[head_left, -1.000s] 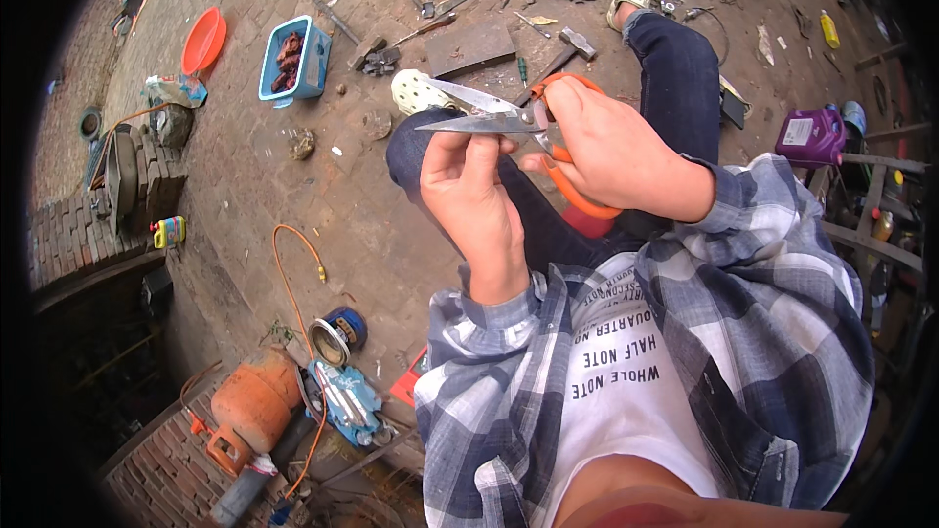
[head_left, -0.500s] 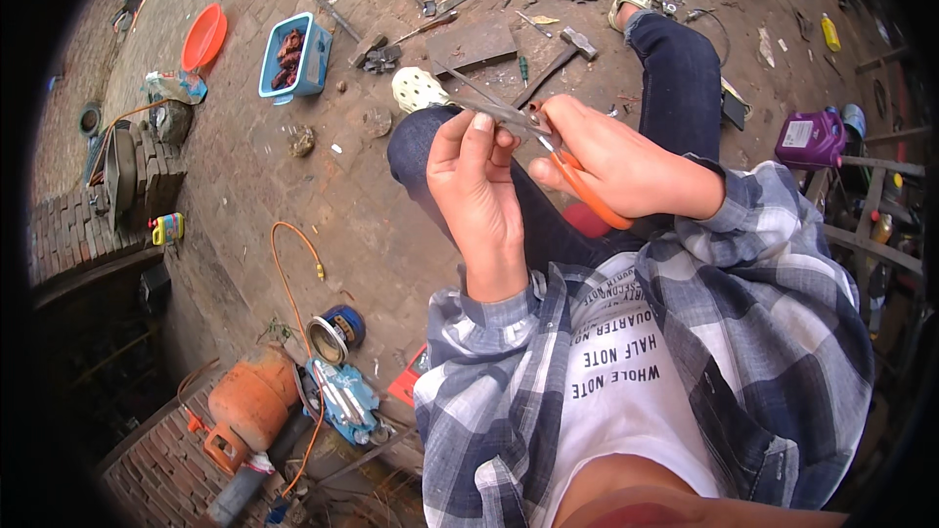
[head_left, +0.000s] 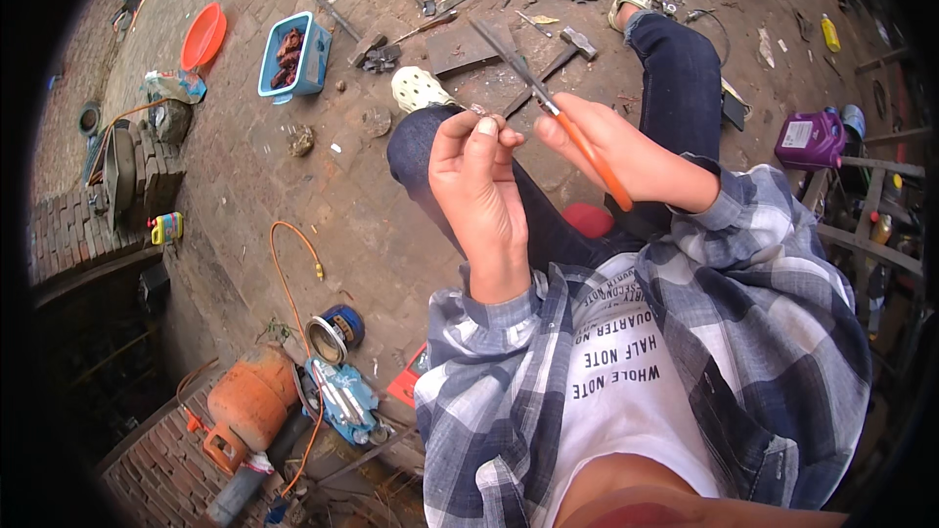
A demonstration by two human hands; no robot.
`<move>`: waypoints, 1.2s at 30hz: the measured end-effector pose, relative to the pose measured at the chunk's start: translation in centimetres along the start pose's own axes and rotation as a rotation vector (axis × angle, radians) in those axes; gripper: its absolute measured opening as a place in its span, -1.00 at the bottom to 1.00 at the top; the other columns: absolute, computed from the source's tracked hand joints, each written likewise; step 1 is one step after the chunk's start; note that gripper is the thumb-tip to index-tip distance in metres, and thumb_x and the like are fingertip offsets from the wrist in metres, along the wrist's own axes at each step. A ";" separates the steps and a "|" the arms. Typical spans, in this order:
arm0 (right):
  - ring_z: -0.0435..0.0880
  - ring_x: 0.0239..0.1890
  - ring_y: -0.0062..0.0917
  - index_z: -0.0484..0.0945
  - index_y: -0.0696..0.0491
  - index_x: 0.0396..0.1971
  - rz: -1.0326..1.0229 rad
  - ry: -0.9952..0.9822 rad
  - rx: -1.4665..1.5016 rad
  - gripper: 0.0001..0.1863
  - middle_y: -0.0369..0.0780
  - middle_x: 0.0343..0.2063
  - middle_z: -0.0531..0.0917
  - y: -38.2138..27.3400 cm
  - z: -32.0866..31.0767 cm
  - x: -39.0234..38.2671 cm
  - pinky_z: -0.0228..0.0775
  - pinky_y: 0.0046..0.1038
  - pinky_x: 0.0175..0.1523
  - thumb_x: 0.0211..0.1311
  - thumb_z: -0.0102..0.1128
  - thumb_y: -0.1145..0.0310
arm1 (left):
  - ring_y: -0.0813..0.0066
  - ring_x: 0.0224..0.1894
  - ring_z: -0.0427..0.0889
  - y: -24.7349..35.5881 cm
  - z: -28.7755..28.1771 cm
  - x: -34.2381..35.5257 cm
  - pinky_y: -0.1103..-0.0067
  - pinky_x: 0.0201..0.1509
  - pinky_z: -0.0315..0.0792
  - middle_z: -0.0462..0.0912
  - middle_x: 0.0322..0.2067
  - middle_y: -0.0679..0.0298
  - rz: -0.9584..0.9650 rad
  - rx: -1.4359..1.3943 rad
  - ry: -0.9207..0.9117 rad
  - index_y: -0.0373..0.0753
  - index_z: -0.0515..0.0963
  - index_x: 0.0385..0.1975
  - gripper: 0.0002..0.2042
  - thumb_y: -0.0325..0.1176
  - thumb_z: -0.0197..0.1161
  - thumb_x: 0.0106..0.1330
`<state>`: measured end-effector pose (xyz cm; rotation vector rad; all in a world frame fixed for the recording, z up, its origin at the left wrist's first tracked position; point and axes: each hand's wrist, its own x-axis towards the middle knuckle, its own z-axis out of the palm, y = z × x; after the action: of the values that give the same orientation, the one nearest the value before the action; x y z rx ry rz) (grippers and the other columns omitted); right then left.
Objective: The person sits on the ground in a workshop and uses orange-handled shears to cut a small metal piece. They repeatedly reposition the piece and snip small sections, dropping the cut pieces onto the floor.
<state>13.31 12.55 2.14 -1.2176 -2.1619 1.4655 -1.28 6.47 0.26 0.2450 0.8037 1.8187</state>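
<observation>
My right hand [head_left: 626, 152] is closed around scissors [head_left: 589, 154] with orange handles. Their long dark blades point up and to the left, away from my body, over a dark flat block [head_left: 465, 51] on the ground. At the tips of my left hand [head_left: 479, 171], thumb and fingers pinch a small reddish-brown scrap [head_left: 479, 110], too small to make out further. The scissors and the scrap are a short way apart, both above my knees. Beyond the blades, a hammer [head_left: 577, 44] lies on the ground.
A blue bin [head_left: 318, 64] with reddish-brown pieces stands at the far left beside an orange basin [head_left: 203, 36]. Hand tools and metal parts lie scattered ahead. An orange gas cylinder [head_left: 252, 396] and hose are at the lower left. A purple jug [head_left: 810, 140] stands near a metal frame at right.
The scissors have swung away from my left fingers, their blades now pointing farther up and forward. The scrap in my left fingertips now shows uncovered. My left hand has barely moved.
</observation>
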 end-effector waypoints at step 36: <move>0.53 -0.30 -0.17 0.33 0.26 -0.11 -0.254 0.340 -0.351 -0.40 -0.04 -0.30 0.47 0.0 1.0 0.5 0.40 -0.25 -0.21 0.10 0.35 0.09 | 0.57 -0.41 0.58 -0.1 0.5 -0.2 0.65 -0.29 0.51 0.61 -0.38 0.24 0.245 0.247 0.078 -0.38 0.52 -0.31 -0.92 -0.61 0.24 0.23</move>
<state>12.39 12.28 1.60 -1.1411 -2.2823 0.7385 -0.88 6.46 0.60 0.4506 1.0941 1.9650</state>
